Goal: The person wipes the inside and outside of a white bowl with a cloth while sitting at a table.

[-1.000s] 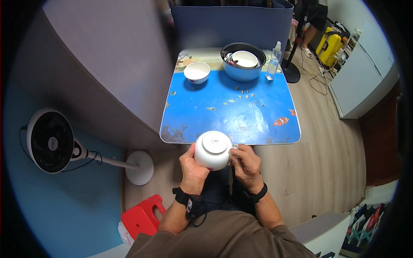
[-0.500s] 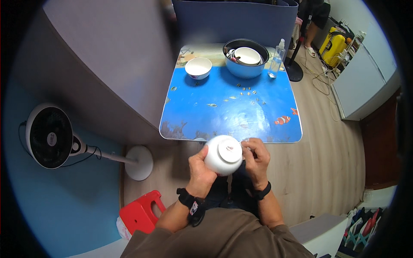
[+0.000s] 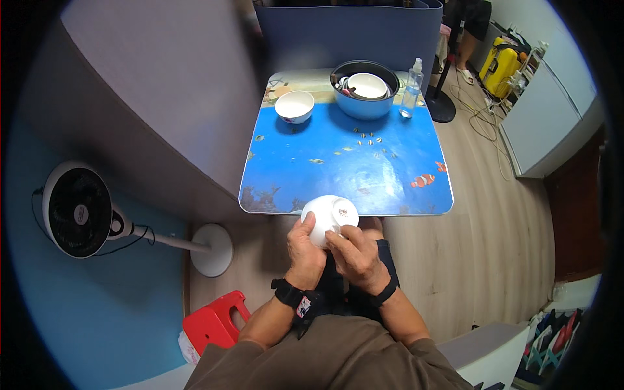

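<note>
My left hand (image 3: 304,252) grips a white bowl (image 3: 317,211) by its side, thumb on the outer wall. The bowl is tilted, with its underside and foot ring turned up toward me, just in front of the near edge of the table (image 3: 364,179). Bent fingers of my right hand (image 3: 357,255) press on the bowl's outer wall below the foot ring. A small white wad seems pinched in them, mostly hidden by the fingers. Another white bowl (image 3: 294,119) stands upright at the table's far left.
A blue pot (image 3: 364,108) with a white bowl (image 3: 367,86) and utensils inside stands at the back, beside a clear spray bottle (image 3: 409,99). A standing fan (image 3: 79,214) and red stool (image 3: 209,323) are at left. A grey-blue panel (image 3: 344,39) rises behind the table.
My right hand has moved left, from beside the bowl onto its outer wall. The bowl has tipped further, so its foot ring now faces more to the right.
</note>
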`<state>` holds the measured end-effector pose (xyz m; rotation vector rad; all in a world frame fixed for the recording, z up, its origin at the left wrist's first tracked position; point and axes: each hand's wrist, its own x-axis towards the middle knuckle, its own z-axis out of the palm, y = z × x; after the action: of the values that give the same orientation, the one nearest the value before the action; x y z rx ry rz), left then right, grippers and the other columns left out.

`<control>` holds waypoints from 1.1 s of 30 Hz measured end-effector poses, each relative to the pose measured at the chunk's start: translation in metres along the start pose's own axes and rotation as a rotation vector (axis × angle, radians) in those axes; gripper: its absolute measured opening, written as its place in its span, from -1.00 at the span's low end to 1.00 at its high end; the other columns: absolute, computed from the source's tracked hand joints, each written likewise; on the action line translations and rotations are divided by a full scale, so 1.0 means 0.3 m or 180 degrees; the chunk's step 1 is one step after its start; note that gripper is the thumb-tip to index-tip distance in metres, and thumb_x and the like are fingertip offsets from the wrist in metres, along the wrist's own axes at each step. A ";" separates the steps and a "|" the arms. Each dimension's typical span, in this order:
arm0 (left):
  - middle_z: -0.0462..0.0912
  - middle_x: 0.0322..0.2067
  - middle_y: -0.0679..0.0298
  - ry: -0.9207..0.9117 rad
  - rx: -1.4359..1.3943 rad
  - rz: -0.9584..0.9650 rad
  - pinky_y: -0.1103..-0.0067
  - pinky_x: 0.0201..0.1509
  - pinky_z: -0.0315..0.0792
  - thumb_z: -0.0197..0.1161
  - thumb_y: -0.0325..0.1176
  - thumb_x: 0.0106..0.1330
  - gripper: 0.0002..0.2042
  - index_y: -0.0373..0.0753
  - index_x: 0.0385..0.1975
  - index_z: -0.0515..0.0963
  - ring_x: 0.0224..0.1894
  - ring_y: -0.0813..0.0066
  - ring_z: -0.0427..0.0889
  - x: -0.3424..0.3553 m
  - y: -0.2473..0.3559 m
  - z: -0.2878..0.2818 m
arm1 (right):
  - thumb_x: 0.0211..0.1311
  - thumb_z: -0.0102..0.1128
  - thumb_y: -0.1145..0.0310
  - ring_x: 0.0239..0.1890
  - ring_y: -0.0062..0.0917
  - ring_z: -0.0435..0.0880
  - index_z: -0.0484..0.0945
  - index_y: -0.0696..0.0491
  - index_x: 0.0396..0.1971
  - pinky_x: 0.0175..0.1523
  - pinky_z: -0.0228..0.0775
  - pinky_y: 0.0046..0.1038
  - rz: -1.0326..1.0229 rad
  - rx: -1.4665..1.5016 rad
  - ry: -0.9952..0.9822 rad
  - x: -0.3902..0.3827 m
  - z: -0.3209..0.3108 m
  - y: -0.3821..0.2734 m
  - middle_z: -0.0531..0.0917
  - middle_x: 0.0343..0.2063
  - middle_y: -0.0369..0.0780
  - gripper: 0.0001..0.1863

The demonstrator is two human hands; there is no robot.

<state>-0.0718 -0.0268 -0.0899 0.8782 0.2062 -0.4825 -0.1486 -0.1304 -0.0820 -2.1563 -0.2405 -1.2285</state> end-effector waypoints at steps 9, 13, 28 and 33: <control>0.65 -0.22 0.20 -0.0275 0.0443 0.0527 0.52 -0.10 0.53 0.16 -0.33 0.35 -0.73 -0.41 -0.10 0.56 -0.23 0.44 0.64 -0.033 0.058 0.058 | -0.01 0.23 0.53 -0.43 -0.17 0.60 0.53 0.10 -0.30 -0.41 0.45 -0.18 0.0418 0.0161 -0.0664 0.218 -0.007 0.041 0.48 -0.43 -0.09 -0.79; 0.66 -0.26 0.23 -0.0460 0.0750 0.0721 0.55 -0.13 0.53 0.21 -0.36 0.31 -0.74 -0.42 -0.13 0.58 -0.26 0.48 0.63 -0.068 0.078 0.074 | -0.05 0.25 0.64 -0.49 -0.15 0.57 0.57 0.12 -0.31 -0.41 0.44 -0.26 0.0707 -0.0120 -0.0707 0.261 0.018 0.122 0.48 -0.47 -0.10 -0.77; 0.67 -0.32 0.20 -0.0475 0.0934 0.0601 0.59 -0.17 0.52 0.21 -0.38 0.29 -0.78 -0.44 -0.22 0.61 -0.31 0.49 0.63 -0.033 0.057 0.000 | 0.01 0.20 0.67 -0.45 -0.24 0.61 0.57 0.11 -0.29 -0.41 0.45 -0.29 0.0581 -0.0066 -0.0593 0.136 0.026 0.062 0.51 -0.44 -0.12 -0.77; 0.67 -0.39 0.24 -0.0643 0.0874 0.0586 0.58 -0.31 0.53 0.23 -0.37 0.26 -0.77 -0.44 -0.23 0.62 -0.44 0.54 0.61 -0.047 0.107 0.037 | -0.03 0.21 0.66 -0.49 -0.22 0.58 0.58 0.13 -0.30 -0.42 0.42 -0.34 0.0833 0.0521 -0.0641 0.195 0.015 0.161 0.50 -0.47 -0.10 -0.77</control>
<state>-0.0688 -0.0137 -0.0557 1.0974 -0.1289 -0.4295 -0.0919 -0.1740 -0.0564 -2.0911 -0.1325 -0.8183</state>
